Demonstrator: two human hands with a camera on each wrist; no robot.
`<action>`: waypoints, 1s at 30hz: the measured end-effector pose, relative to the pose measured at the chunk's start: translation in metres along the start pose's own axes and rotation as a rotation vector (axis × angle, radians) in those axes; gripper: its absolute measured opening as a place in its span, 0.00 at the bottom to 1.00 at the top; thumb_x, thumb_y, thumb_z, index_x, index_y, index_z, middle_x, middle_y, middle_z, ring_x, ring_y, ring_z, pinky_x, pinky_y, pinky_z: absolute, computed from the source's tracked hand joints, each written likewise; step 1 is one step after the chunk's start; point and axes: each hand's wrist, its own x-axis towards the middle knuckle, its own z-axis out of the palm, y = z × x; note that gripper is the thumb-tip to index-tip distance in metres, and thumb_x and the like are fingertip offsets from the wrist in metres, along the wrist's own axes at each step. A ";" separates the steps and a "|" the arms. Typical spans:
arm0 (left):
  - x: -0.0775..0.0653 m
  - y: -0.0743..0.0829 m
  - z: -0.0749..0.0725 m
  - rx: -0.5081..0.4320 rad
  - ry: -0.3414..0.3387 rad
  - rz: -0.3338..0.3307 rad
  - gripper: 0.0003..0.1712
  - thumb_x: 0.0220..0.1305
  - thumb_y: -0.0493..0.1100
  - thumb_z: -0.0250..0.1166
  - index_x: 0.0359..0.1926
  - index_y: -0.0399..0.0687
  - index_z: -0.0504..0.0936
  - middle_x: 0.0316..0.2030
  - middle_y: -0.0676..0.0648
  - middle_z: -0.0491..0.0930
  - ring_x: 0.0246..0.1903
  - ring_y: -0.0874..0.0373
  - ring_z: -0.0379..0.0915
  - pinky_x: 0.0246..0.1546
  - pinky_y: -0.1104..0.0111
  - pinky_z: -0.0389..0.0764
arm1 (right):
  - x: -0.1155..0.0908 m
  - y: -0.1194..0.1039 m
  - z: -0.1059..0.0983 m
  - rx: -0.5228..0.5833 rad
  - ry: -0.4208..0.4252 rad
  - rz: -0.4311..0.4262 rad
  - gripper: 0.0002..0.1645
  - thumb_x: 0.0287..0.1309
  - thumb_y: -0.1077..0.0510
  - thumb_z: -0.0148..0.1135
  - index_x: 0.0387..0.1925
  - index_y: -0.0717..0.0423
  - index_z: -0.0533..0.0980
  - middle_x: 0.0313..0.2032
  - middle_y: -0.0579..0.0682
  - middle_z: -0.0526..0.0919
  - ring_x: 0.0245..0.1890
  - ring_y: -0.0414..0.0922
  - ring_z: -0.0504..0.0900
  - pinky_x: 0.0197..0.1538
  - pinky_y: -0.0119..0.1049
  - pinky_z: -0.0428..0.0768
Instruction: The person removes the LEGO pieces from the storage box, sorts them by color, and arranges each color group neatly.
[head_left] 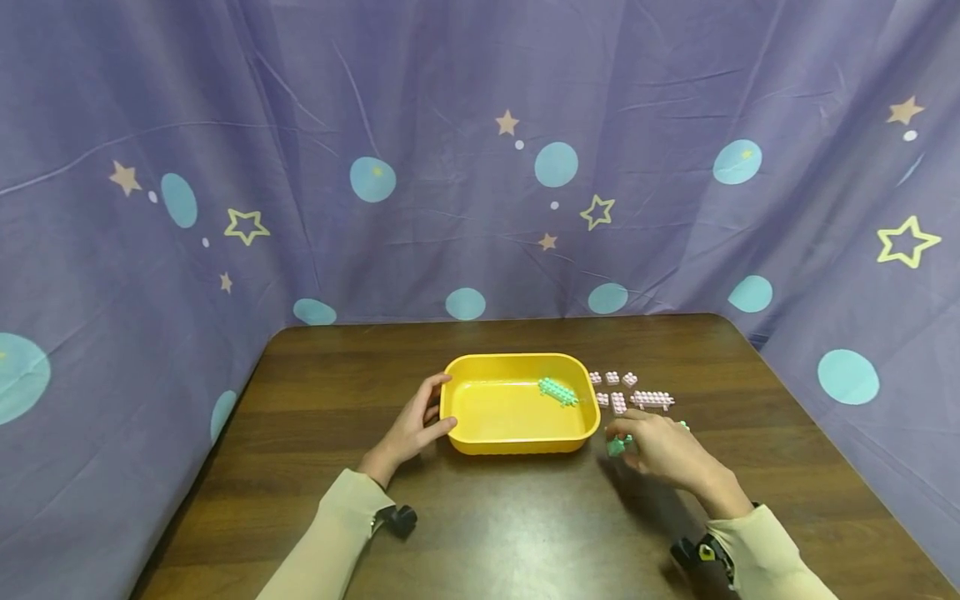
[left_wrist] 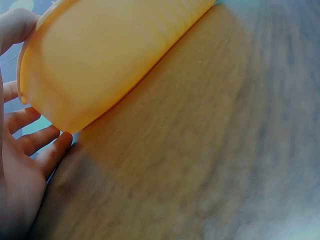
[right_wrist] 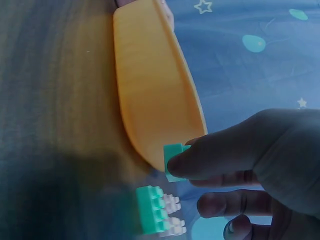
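A yellow tray stands on the table, with a long green toy brick lying inside it. My left hand holds the tray's left end, thumb at the rim and fingers against the outer wall. Off the tray's right end, my right hand pinches a small green brick between thumb and fingers. Another green brick shows below it in the right wrist view. A bit of green peeks out behind the right hand, mostly hidden.
Several pink bricks lie just right of the tray, among them a long one. The brown wooden table meets a purple curtain with stars and dots at its back and sides.
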 end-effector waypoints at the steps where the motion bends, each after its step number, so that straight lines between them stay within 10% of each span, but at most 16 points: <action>1: 0.000 0.000 0.000 0.001 0.003 -0.001 0.40 0.62 0.33 0.64 0.71 0.38 0.55 0.71 0.34 0.55 0.67 0.35 0.58 0.61 0.42 0.68 | -0.001 0.000 0.002 0.010 -0.001 -0.002 0.21 0.36 0.65 0.72 0.38 0.48 0.83 0.34 0.38 0.80 0.30 0.40 0.81 0.29 0.33 0.79; 30: 0.000 0.015 -0.001 -0.024 -0.016 0.014 0.40 0.61 0.29 0.63 0.70 0.30 0.53 0.70 0.28 0.52 0.66 0.29 0.56 0.60 0.40 0.68 | -0.015 0.007 0.033 0.016 -0.006 0.022 0.18 0.38 0.61 0.76 0.34 0.41 0.82 0.34 0.38 0.81 0.33 0.42 0.83 0.31 0.37 0.81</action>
